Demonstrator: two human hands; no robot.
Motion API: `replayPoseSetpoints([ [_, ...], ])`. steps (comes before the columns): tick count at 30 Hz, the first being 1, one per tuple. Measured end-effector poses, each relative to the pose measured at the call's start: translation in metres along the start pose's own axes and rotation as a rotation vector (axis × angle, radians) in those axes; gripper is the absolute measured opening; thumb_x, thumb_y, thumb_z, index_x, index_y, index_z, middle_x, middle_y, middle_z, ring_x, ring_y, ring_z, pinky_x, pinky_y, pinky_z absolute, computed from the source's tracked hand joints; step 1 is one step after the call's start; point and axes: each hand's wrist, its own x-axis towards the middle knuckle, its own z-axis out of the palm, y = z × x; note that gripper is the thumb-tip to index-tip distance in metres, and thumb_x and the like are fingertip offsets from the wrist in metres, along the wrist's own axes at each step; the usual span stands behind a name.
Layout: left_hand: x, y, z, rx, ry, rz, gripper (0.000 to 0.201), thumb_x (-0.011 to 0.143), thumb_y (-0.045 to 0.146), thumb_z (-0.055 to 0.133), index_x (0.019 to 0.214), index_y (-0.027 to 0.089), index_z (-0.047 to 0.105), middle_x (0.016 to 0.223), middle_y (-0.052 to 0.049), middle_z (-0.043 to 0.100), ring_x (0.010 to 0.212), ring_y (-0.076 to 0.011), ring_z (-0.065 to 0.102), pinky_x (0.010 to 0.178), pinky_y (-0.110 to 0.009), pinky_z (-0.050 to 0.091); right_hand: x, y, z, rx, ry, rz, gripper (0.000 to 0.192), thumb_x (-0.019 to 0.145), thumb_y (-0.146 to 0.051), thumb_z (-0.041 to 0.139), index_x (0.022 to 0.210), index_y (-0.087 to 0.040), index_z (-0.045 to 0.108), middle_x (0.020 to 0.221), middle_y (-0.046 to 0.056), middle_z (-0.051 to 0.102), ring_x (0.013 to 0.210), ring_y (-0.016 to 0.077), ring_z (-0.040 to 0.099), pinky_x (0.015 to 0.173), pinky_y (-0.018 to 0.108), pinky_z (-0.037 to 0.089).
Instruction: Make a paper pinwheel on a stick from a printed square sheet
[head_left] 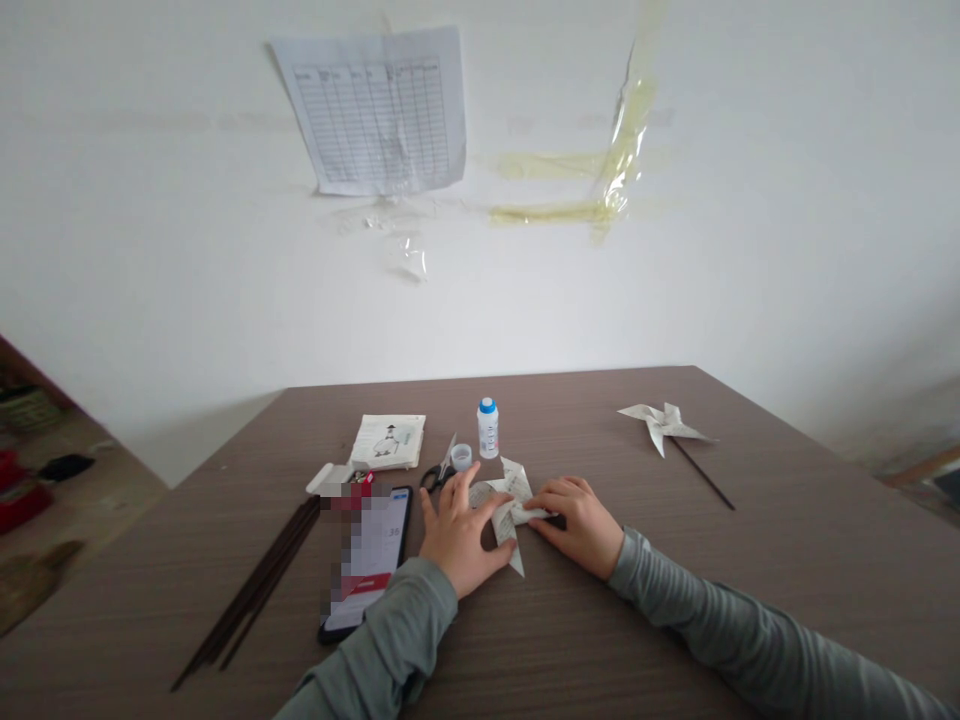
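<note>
Head view: paper pinwheel (510, 505) under both hands' fingers (555, 492).

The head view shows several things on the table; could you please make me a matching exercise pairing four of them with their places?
Things:
1. glue bottle
2. finished pinwheel
3. dark sticks
4. folded paper

Places:
A. far right of the table
B. between the left hand and right hand
C. left of the phone
D. beside the scissors

Pairs: 1-D, 2-A, 3-C, 4-B
</note>
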Motion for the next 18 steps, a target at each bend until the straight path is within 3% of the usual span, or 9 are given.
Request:
replayPoseSetpoints([
  [9, -0.0003, 0.0069, -0.0046, 0.012, -0.054, -0.003, 0.064, 0.102, 0.039, 0.102, 0.164, 0.052, 0.094, 0.214, -0.007, 0.047, 0.196, -0.0603, 0.041, 0.155, -0.101, 0.018, 0.0022, -0.0074, -0.0051, 0.036, -0.004, 0.037, 0.02, 0.109, -0.024, 0.092, 0.119, -0.037, 0.102, 0.106, 0.008, 0.096, 0.102, 0.0365, 0.095, 0.112, 0.054, 0.077],
  [18, -0.0001, 0.0059, -0.0049, 0.027, -0.063, -0.006, 0.064, 0.103, 0.04, 0.102, 0.165, 0.053, 0.093, 0.213, -0.008, 0.047, 0.198, -0.0559, 0.039, 0.155, -0.101, 0.018, 0.0, -0.0017, 0.0002, 0.031, -0.015, 0.028, 0.023, 0.11, -0.021, 0.09, 0.124, -0.034, 0.103, 0.105, 0.008, 0.096, 0.097, 0.0322, 0.092, 0.116, 0.053, 0.073],
])
